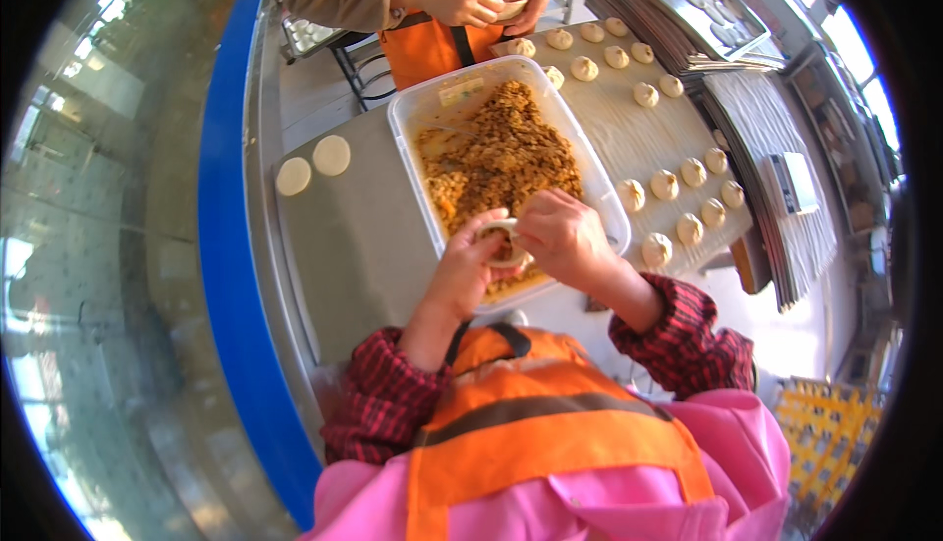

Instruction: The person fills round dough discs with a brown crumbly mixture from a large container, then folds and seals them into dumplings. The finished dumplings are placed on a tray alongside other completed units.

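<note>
Cupped in my left hand (463, 265) is a round dough wrapper (495, 226) with brown filling in its middle. My right hand (563, 235) pinches the wrapper's rim from the right, its fingertips partly hidden behind the knuckles. Both hands are above the near end of a clear plastic tub (412, 173) of brown chopped filling (508, 147). Two flat dough rounds, one dough round (331, 155) and another dough round (294, 176), lie on the metal table (339, 246) left of the tub.
Rows of pleated buns (664, 184) sit on a board (626, 128) to the right. Beyond the tub a co-worker's hands (457, 0) hold another wrapper. Stacked trays (678, 3) and a small white device (794, 184) stand at the right. A blue edge (228, 246) runs along the left.
</note>
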Demonstrator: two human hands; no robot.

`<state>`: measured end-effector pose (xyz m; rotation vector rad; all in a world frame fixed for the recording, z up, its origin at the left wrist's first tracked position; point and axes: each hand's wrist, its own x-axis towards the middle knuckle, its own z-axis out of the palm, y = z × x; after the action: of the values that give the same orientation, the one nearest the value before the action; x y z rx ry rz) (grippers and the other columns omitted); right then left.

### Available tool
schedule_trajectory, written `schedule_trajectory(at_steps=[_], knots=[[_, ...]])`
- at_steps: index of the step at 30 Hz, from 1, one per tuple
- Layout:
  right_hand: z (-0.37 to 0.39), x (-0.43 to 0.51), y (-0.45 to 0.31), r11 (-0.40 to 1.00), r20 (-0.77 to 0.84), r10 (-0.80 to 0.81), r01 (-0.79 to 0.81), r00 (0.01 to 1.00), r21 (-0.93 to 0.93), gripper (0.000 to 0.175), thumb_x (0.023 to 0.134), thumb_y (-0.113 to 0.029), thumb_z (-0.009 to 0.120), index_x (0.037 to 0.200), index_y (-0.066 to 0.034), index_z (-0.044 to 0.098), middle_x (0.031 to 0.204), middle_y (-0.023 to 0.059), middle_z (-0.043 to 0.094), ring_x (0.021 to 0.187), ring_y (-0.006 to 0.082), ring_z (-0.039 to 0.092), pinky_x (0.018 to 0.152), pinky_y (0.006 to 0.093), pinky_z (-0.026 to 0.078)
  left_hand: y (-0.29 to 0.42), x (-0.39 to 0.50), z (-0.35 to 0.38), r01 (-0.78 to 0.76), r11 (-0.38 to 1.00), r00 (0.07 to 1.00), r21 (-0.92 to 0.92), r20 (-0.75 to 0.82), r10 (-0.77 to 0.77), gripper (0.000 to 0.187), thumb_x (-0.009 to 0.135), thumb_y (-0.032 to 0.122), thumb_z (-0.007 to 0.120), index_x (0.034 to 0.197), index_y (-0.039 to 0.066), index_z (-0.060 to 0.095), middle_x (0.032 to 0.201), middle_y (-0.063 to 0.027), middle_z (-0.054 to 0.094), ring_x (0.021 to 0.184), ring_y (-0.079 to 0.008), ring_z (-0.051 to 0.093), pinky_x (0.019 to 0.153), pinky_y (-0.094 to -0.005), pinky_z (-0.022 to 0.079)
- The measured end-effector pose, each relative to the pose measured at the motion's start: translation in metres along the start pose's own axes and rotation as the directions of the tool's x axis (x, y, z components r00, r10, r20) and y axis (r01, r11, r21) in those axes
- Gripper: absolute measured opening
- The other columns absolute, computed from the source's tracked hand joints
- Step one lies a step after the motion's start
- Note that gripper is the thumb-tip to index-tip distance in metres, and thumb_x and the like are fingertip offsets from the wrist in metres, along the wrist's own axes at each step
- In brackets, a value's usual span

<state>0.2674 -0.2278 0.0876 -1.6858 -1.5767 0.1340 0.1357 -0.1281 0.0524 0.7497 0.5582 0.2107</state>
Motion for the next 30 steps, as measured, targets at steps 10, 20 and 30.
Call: schedule_trajectory(at_steps=[10,20,30], knots=[[0.001,0.003,0.005,0.996,0.236,0.081,-0.089,0.968,0.022,0.009,0.068,-0.006,0.058,0.072,-0.0001,0.052,0.065,0.0133,0.054,0.063,0.0335,0.055,0.057,0.0387,0.045,0.001,0.002,0.003,-0.02,0.826,0.999,0.563,-0.021,0.039,0.027,0.08,-0.001,0.045,0.105,-0.001,0.053,0.087,-0.0047,0.057,0.076,-0.0111,0.056,0.062,-0.0245,0.049],[-0.006,0.007,-0.007,0.973,0.178,0.188,-0.208,0.966,0.099,0.011,0.07,-0.005,0.059,0.079,0.0,0.055,0.069,0.0149,0.057,0.065,0.0305,0.059,0.057,0.0353,0.046,0.013,0.006,0.007,-0.322,0.35,0.918,0.88,0.199,0.344,0.027,0.077,0.003,0.051,0.104,0.0,0.054,0.083,-0.0073,0.061,0.07,-0.0195,0.06,0.063,-0.031,0.049],[0.004,0.004,-0.005,0.996,0.037,0.087,-0.086,0.996,-0.013,0.009,0.071,-0.008,0.059,0.076,-0.0025,0.054,0.069,0.012,0.055,0.063,0.0326,0.056,0.055,0.0377,0.045,-0.002,0.003,0.015,-0.176,0.984,0.967,0.012,-0.186,0.176,0.037,0.077,-0.004,0.046,0.114,-0.001,0.05,0.098,-0.0085,0.058,0.088,-0.0144,0.056,0.077,-0.0247,0.045]])
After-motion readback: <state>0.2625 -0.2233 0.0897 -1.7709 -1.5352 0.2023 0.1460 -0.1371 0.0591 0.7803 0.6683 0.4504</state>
